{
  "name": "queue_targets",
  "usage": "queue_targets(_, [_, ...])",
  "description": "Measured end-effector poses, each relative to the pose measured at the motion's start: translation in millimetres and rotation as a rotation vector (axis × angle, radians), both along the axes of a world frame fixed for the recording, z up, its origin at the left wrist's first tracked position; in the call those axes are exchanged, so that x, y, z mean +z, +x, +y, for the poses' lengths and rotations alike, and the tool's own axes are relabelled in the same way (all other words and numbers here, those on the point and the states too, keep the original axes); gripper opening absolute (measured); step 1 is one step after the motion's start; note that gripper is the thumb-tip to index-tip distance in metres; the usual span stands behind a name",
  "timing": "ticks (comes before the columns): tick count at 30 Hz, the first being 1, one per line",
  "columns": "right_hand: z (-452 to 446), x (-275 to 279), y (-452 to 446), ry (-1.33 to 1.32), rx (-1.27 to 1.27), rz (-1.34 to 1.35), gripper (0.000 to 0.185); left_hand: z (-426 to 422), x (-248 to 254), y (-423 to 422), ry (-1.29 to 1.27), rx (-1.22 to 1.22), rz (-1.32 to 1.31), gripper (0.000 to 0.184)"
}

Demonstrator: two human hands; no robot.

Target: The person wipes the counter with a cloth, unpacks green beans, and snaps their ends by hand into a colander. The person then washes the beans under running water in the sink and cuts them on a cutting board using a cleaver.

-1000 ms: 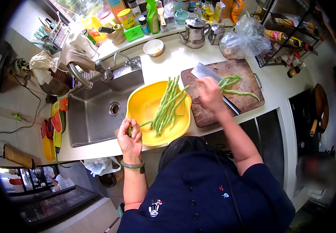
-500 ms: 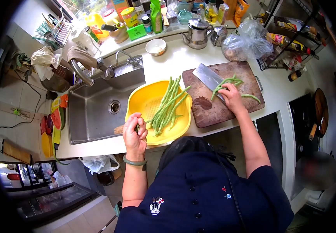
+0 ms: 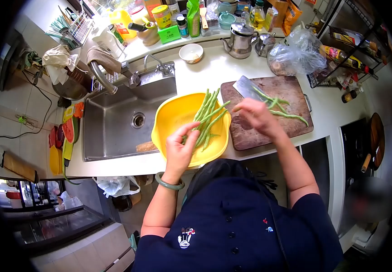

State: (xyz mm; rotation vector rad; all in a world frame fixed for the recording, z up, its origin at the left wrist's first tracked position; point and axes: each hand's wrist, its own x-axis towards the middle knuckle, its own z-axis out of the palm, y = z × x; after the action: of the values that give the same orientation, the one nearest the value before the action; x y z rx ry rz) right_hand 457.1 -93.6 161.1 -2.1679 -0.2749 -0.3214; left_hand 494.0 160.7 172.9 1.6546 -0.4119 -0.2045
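Note:
A bundle of long green beans [image 3: 209, 109] lies in a yellow plastic basin [image 3: 166, 113]. My left hand [image 3: 180, 147], with a bangle on its wrist, is over the basin's near side, thumb and forefinger closed around the lower part of the beans. My right hand [image 3: 259, 117] is in the air over the left part of the wooden cutting board [image 3: 250, 136], slightly blurred, its fingers loosely bent and apart with nothing visible in them. Just behind it lies a cleaver [image 3: 245, 87], its handle hidden. Several loose green beans [image 3: 288, 115] rest on the board.
The steel sink [image 3: 114, 127] is left of the basin, with a brown piece [image 3: 146, 146] at its near edge. Behind stand a white bowl [image 3: 191, 53], a metal kettle [image 3: 240, 43] and a plastic bag [image 3: 298, 54]. A black rack [image 3: 341, 54] borders the right.
My right hand has left the beans on the board and moved left, toward the basin. My left hand has gone from a raised fist at the basin's rim to the beans inside.

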Motion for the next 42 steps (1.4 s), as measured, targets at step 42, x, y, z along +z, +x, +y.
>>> queue_targets(42, [-44.7, -81.4, -5.3, 0.47, -0.896, -0.08, 0.023, 82.1, -27.8, 21.7, -0.746, 0.175, 0.615, 0.017])
